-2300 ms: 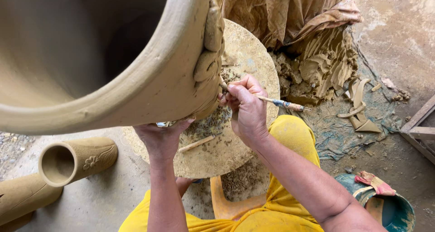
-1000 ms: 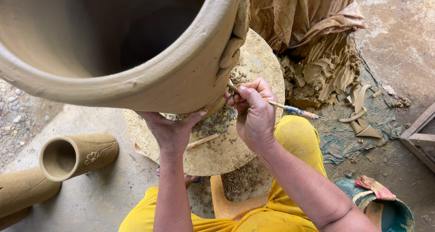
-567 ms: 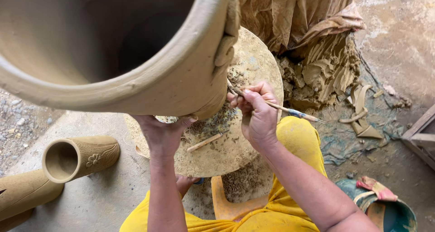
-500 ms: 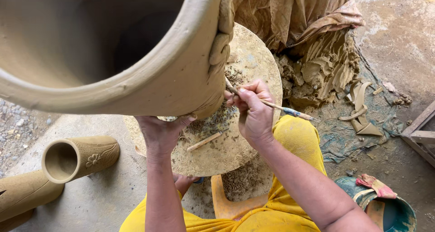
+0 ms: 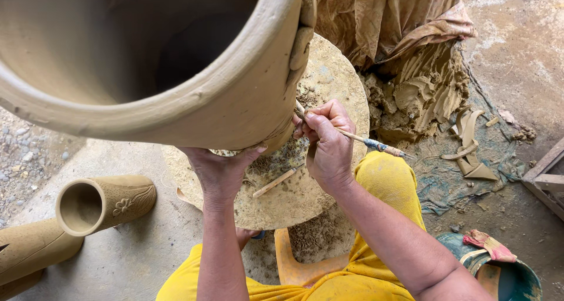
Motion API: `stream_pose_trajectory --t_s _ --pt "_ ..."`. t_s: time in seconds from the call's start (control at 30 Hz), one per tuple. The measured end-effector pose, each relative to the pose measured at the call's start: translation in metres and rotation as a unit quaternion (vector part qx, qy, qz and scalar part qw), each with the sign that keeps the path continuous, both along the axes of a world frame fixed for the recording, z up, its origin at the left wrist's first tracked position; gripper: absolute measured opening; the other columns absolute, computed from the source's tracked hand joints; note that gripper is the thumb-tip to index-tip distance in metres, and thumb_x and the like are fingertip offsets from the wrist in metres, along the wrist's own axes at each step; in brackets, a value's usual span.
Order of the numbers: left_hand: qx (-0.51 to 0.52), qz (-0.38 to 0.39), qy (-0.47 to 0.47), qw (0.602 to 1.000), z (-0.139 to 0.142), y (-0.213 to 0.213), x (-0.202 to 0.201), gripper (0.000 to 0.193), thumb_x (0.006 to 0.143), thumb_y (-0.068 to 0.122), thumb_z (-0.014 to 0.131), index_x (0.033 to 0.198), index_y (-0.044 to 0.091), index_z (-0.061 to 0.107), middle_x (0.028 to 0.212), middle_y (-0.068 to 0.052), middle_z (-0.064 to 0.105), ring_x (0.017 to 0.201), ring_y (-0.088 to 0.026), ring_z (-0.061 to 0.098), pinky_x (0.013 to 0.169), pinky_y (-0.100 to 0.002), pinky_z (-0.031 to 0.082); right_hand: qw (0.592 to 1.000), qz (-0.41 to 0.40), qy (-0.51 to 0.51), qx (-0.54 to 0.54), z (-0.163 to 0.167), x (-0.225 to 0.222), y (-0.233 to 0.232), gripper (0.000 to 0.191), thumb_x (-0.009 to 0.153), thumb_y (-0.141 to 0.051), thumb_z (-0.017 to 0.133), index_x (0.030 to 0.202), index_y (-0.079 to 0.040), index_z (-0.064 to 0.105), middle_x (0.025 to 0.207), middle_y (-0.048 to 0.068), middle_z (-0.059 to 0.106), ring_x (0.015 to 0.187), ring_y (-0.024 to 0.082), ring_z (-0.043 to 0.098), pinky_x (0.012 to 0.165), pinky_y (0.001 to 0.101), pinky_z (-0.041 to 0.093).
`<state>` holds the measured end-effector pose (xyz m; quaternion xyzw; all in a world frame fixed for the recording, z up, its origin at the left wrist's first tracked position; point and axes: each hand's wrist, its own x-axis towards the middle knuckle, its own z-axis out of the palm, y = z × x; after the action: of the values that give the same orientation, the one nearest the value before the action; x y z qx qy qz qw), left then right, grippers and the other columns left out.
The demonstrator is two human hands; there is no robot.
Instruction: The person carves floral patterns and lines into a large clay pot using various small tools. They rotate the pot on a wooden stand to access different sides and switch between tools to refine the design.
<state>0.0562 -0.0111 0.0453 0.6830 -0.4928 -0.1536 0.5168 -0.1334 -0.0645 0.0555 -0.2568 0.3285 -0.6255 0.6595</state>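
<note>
A tall unfired clay pot (image 5: 176,72) fills the upper left, its wide mouth facing me, standing on a round clay-crusted turntable board (image 5: 335,77). My left hand (image 5: 220,169) presses flat against the pot's near wall from below. My right hand (image 5: 329,142) grips a thin carving tool (image 5: 376,143) like a pen, its tip on the pot's side beside raised clay relief (image 5: 299,42). A small wooden stick (image 5: 277,181) lies on the board between my hands.
A carved clay cylinder (image 5: 103,202) lies on the concrete floor at left, with another clay piece (image 5: 32,251) below it. A lump of wet clay (image 5: 423,95) under brown cloth (image 5: 382,13) sits at the right. A bucket (image 5: 505,271) stands at lower right.
The view has shifted slightly, so the pot now looms larger. My right hand keeps working the tool in small strokes at the same spot. The left hand stays against the pot.
</note>
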Motion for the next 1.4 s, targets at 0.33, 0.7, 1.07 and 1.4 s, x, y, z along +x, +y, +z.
stream_pose_trajectory --t_s 0.33,0.7,1.07,1.4 --pt "0.001 0.038 0.015 0.999 0.008 0.0 -0.013 0.156 0.055 0.048 0.104 0.164 0.009 0.0 0.163 -0.018 0.027 0.155 -0.032 0.033 0.133 -0.052 0.028 0.999 0.014 -0.039 0.003 0.028 -0.003 0.004 0.009 0.098 0.005 0.052 0.094 -0.002 0.053 0.079 0.007 0.062 0.07 0.013 0.062 0.071 0.0318 0.058" --pt "0.051 0.018 0.014 0.998 0.013 0.005 -0.005 0.159 0.055 0.048 0.104 0.164 0.009 -0.005 0.166 -0.019 0.024 0.157 -0.034 0.031 0.128 -0.05 0.025 0.999 -0.009 -0.028 -0.025 0.019 -0.013 0.003 0.011 0.095 0.005 0.05 0.089 -0.004 0.051 0.073 0.008 0.06 0.062 0.014 0.062 0.083 0.0378 0.066" --pt "0.0 0.03 0.007 1.0 0.005 0.007 -0.014 0.155 0.063 0.045 0.103 0.164 0.01 -0.008 0.166 -0.02 0.024 0.157 -0.035 0.031 0.133 -0.053 0.028 0.999 0.0 0.025 -0.021 0.017 -0.002 0.005 0.007 0.097 0.002 0.052 0.092 -0.001 0.054 0.081 0.006 0.062 0.072 0.01 0.062 0.07 0.0303 0.058" --pt "-0.004 0.051 0.014 0.999 0.005 0.004 -0.023 0.151 0.062 0.044 0.103 0.163 0.012 -0.004 0.162 -0.019 0.028 0.154 -0.034 0.034 0.132 -0.052 0.031 0.999 0.017 -0.025 -0.036 0.029 -0.001 0.012 0.007 0.098 0.003 0.052 0.095 -0.003 0.053 0.079 0.005 0.06 0.068 0.009 0.054 0.069 0.0303 0.056"
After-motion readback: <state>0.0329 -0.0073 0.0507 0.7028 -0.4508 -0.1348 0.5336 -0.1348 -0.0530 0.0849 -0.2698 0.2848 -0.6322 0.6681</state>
